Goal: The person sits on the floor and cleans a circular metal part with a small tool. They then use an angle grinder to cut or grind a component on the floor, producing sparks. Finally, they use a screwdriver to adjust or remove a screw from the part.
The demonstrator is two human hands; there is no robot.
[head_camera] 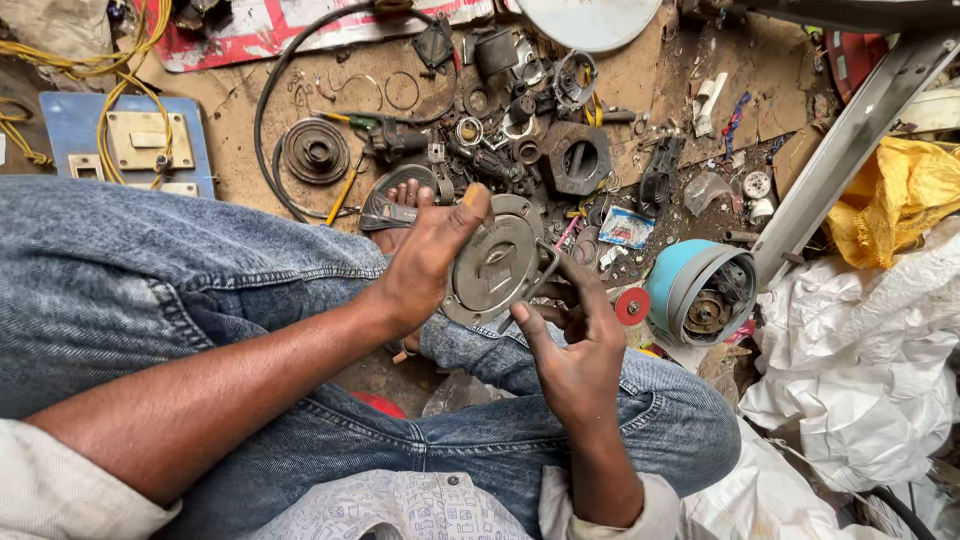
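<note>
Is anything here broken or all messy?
Yes. The blue motor housing lies tipped on its side with its insides showing, and loose metal parts are scattered over the floor beyond the round metal cover.

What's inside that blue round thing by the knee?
The blue round housing lies open on its side; inside show a dark metal hub and gear-like parts. Deeper in, its own rim and shadow hide the rest.
</note>
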